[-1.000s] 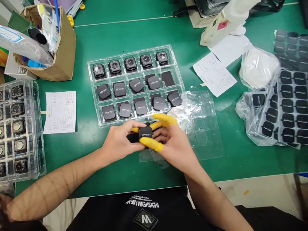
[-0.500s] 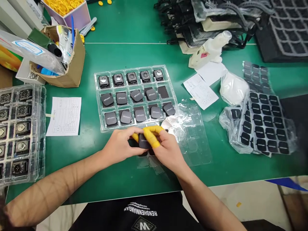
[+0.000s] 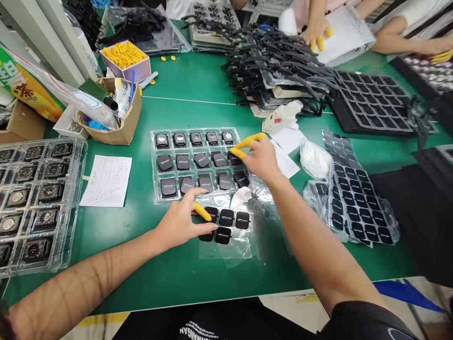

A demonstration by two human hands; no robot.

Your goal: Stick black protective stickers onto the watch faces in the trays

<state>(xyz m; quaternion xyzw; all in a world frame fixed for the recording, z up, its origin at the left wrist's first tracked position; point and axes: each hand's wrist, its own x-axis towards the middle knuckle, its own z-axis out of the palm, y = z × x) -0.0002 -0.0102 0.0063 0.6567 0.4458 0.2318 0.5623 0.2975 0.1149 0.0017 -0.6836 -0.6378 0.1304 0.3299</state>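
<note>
My right hand (image 3: 261,158), with yellow finger cots, is at the right end of the middle row of a clear plastic tray (image 3: 155,182). Its fingers grip a square black watch case (image 3: 236,160) in that compartment. Other watch cases (image 3: 202,160) fill the tray; the two nearer rows show black labelled covers, the far row bare undersides. Below the tray, my left hand (image 3: 182,219) holds nothing, its thumb and fingers apart. Its fingertips hover over or touch a clear sheet of black square stickers (image 3: 226,217); I cannot tell which. Those fingers partly hide some stickers.
More watch trays (image 3: 67,226) stand at the left beside a paper form (image 3: 108,182). Behind are a cardboard box (image 3: 123,130) and a bin of yellow finger cots (image 3: 124,56). Sticker sheets (image 3: 354,203), a white bottle (image 3: 283,115) and piled straps lie right; co-workers' hands are beyond.
My hands have separated. The right hand has carried the watch case up to the formerly vacant tray compartment; the left has opened near the sticker sheet. The view has tilted up.
</note>
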